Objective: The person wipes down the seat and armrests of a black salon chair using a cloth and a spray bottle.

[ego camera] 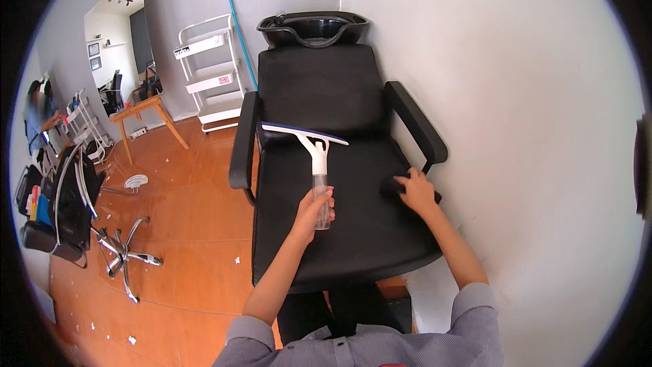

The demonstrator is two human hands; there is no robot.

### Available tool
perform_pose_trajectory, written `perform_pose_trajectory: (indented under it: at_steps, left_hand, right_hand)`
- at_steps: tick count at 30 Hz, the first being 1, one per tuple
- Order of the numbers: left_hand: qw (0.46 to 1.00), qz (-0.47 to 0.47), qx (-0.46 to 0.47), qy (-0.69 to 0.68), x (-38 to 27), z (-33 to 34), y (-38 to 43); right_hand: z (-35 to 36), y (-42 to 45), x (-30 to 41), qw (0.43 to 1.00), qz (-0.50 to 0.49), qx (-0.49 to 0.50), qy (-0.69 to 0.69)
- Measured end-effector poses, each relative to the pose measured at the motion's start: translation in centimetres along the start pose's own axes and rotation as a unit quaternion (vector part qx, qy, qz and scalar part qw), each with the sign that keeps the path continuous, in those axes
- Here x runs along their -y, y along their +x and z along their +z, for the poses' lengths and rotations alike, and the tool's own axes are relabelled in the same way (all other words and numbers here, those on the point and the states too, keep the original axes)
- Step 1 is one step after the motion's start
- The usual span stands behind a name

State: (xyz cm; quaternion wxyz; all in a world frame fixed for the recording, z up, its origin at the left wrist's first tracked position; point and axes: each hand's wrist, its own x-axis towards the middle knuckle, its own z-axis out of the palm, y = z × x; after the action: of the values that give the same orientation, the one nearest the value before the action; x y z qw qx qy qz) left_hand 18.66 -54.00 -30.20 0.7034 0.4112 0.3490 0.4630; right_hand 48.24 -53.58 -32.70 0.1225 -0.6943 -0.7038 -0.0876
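Note:
My left hand (315,209) is closed round the clear bottle handle of a white spray squeegee (319,158), its blade with a dark blue edge up and slanting over the seat. Under my right hand (418,191) is a dark cloth (391,186), gripped and lying against the right side of the black padded seat (351,229). That seat belongs to a salon shampoo chair with a black backrest (321,89) and two armrests. Behind the backrest stands a black shampoo basin (318,28).
A pale wall (530,127) runs close along the right. Left of the chair stand a white tiered trolley (214,81), a blue pole (239,30), a wooden-legged table (137,109) below a mirror (119,41), and a chrome-based swivel chair (122,252). Another person (41,117) is at far left.

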Motion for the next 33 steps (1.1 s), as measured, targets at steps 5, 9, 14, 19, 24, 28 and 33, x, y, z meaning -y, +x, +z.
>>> perform_pose_trajectory:
  at_steps: [5, 9, 14, 19, 24, 28, 33]
  left_hand:
    - [0.999, 0.023, -0.001, 0.029, 0.3, 0.2, 0.1]
    - [0.997, 0.048, -0.002, 0.055, 0.7, -0.4, 0.6]
    - [0.996, 0.067, -0.004, 0.053, 1.4, -0.3, 1.2]
    - [0.993, 0.089, -0.035, 0.072, 0.5, -1.6, 0.2]
    - [0.994, 0.075, -0.028, 0.072, -1.3, -3.0, -3.1]
    - [0.991, 0.084, -0.027, 0.098, -1.1, -6.8, -6.2]
    - [0.991, 0.104, -0.044, 0.071, -0.7, -8.3, -7.5]
  right_hand:
    - [3.7, 5.5, -0.8, 0.996, 0.092, -0.019, -0.008]
    - [6.5, 8.0, 5.5, 0.997, 0.076, 0.000, -0.006]
    - [5.9, 5.0, 12.0, 0.993, -0.087, 0.005, 0.083]
    - [2.5, -0.5, 11.1, 0.968, -0.207, 0.030, 0.137]
    - [2.1, 0.7, 4.8, 0.994, -0.084, 0.036, 0.052]
    - [4.9, 4.2, 5.0, 0.999, -0.035, 0.000, 0.026]
    - [6.3, 7.0, 10.7, 0.998, -0.041, 0.008, 0.038]
